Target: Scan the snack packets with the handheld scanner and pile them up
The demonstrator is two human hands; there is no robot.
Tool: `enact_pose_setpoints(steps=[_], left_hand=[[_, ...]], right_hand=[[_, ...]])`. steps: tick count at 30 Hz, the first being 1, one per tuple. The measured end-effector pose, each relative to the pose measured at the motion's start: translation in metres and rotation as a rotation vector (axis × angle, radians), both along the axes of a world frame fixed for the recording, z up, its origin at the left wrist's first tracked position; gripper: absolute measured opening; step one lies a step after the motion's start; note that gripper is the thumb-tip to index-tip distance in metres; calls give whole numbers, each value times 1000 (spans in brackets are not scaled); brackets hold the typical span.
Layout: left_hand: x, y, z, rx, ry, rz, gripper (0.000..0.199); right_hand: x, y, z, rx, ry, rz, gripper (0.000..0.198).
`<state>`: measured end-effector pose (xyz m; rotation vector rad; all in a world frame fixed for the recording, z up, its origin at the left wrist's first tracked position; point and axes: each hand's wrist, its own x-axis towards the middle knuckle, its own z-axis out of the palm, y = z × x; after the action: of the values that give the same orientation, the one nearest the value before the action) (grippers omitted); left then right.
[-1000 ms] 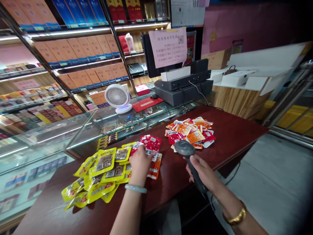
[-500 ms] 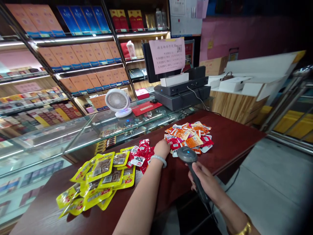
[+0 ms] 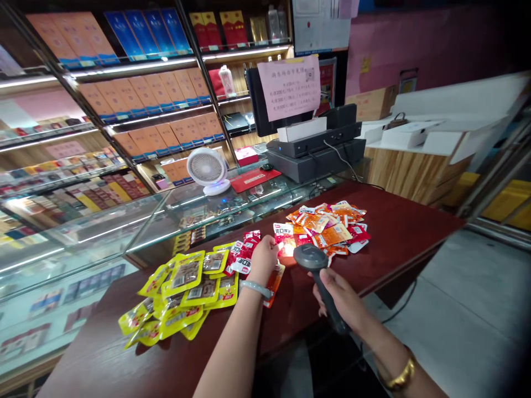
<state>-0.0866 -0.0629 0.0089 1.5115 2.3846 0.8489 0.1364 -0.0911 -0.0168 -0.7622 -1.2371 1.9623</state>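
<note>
My left hand (image 3: 264,260), with a pale bangle at the wrist, pinches the edge of a red and white snack packet (image 3: 284,230). A bright patch of light falls on that packet from the barcode scanner (image 3: 311,256). My right hand (image 3: 341,296) is wrapped around the scanner's dark handle, its head pointing at the packet. Beyond the scanner lies a heap of orange and red snack packets (image 3: 332,235). Left of my left hand are more red packets (image 3: 249,243), and an orange packet (image 3: 274,286) shows beside the wrist. Yellow snack packets (image 3: 186,272) are piled further left.
All the packets lie on a dark red tabletop (image 3: 398,221). Behind it runs a glass display counter (image 3: 166,213) with a white fan (image 3: 207,168) and a till (image 3: 315,157). Boxed goods fill the shelves. A cable hangs below the table's right side.
My left hand has drawn a red packet away from the heap, leftward. The scanner has shifted slightly left, and its light now shines on the packet. The view has shifted slightly.
</note>
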Motion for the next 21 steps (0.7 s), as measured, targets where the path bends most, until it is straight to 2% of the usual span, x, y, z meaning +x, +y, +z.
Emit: enact_pose_setpoints(steps=[4, 7, 9, 10, 12, 14, 16, 21], left_hand=[[-26, -30, 15, 6, 34, 89, 17], [-42, -48, 30, 65, 229, 279, 22], [-41, -50, 37, 135, 352, 362, 26], [-36, -48, 38, 155, 371, 346, 27], [-19, -37, 36, 144, 333, 207, 24], [4, -23, 28, 77, 296, 53, 24], [28, -8, 18, 3, 314, -40, 31], [65, 24, -1, -137, 438, -43, 61]], right_hand=[[-4, -3, -4, -5, 8, 34, 52], [-5, -3, -7, 0, 18, 43, 50], [-4, -2, -9, 0, 14, 34, 50], [-2, -1, -9, 0, 8, 23, 50], [3, 1, -9, 0, -9, -21, 50], [10, 3, -8, 2, -20, -81, 50], [20, 6, -7, -3, -15, -129, 49], [39, 12, -7, -2, -3, -202, 47]])
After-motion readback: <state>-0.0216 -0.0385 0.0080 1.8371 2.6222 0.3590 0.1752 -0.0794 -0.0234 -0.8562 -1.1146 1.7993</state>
